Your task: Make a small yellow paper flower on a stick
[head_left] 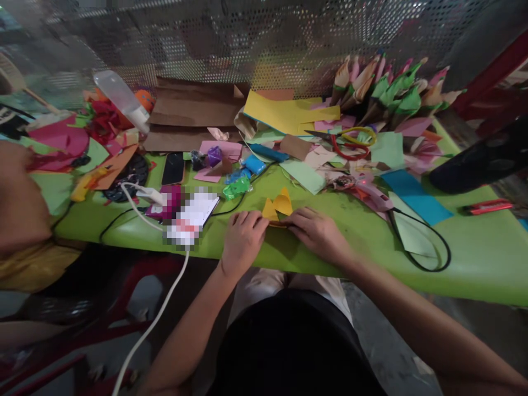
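Note:
A folded piece of yellow paper (278, 207) lies near the front edge of the green table (363, 231), its points sticking up. My left hand (242, 237) presses down on its left side with fingers curled over the paper. My right hand (315, 231) rests on its right side, fingertips pinched at the fold. Both hands grip the same paper piece.
Scattered coloured paper sheets (289, 113), scissors with red and yellow handles (350, 140), a glue gun (371, 192) with a black cable, a black phone (173, 168), a blue strip (414, 195) and a bunch of paper flowers (383, 88) crowd the table. Another person sits at the left (20, 203).

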Demonstrator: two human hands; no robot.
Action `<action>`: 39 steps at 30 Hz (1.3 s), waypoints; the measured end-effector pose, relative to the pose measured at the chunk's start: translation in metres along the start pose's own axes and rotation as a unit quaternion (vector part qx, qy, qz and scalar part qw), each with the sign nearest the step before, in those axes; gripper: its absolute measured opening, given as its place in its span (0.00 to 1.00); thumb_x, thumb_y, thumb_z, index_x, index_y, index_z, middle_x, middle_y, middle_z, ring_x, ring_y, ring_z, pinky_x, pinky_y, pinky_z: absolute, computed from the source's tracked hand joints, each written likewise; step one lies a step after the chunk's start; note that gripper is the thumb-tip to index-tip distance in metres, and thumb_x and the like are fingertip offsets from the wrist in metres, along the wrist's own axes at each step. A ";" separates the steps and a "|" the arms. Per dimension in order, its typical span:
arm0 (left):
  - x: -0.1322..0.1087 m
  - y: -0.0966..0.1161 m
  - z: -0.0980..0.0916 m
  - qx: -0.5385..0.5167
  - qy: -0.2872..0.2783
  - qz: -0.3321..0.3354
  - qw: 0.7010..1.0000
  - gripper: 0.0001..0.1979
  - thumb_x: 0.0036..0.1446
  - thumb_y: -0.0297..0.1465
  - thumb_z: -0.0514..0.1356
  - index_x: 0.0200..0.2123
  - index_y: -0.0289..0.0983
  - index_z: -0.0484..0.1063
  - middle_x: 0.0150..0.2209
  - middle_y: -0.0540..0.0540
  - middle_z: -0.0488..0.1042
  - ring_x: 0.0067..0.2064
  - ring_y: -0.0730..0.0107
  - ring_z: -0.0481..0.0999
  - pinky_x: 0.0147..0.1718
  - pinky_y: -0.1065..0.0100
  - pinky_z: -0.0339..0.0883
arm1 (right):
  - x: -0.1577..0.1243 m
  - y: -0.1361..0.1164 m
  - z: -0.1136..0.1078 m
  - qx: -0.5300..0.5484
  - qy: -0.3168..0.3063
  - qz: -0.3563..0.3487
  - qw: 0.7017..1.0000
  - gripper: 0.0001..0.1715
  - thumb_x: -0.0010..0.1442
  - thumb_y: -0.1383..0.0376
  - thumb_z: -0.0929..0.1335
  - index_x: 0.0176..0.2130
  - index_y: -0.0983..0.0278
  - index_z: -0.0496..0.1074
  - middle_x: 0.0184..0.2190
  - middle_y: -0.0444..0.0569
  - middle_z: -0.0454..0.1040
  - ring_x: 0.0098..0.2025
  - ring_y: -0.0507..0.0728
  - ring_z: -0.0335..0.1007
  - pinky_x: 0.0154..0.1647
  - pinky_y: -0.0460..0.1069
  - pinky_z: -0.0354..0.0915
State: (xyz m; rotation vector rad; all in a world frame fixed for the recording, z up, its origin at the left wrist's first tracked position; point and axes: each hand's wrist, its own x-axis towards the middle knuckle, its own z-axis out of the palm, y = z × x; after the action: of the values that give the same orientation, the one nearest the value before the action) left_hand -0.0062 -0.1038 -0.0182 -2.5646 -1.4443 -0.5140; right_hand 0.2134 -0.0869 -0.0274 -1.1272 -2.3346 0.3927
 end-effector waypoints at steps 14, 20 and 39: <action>0.000 0.001 -0.002 -0.016 0.002 -0.002 1.000 0.09 0.67 0.29 0.55 0.42 0.40 0.76 0.42 0.45 0.80 0.43 0.60 0.73 0.44 0.58 0.62 | -0.002 -0.007 -0.008 0.041 -0.011 -0.008 0.999 0.13 0.65 0.69 0.65 0.45 0.61 0.79 0.38 0.52 0.79 0.41 0.60 0.75 0.43 0.52 0.68; -0.003 0.000 -0.001 -0.023 0.001 0.011 1.000 0.10 0.66 0.25 0.55 0.42 0.39 0.76 0.42 0.45 0.80 0.43 0.60 0.74 0.44 0.58 0.63 | 0.005 -0.007 -0.007 -0.011 0.021 -0.009 1.000 0.15 0.70 0.64 0.63 0.47 0.60 0.79 0.38 0.51 0.79 0.39 0.58 0.73 0.40 0.51 0.64; -0.009 0.000 0.002 -0.035 0.039 0.028 0.998 0.07 0.61 0.23 0.60 0.40 0.38 0.75 0.37 0.48 0.79 0.41 0.61 0.73 0.43 0.59 0.64 | 0.029 -0.013 0.003 -0.241 -0.022 -0.024 0.970 0.10 0.68 0.69 0.65 0.39 0.64 0.78 0.32 0.51 0.75 0.36 0.58 0.64 0.35 0.52 0.50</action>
State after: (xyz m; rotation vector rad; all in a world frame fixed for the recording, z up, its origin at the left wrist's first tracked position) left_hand -0.0099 -0.1100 -0.0232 -2.5992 -1.3473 -0.6611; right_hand 0.1888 -0.0724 -0.0143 -1.2777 -2.5666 -0.1856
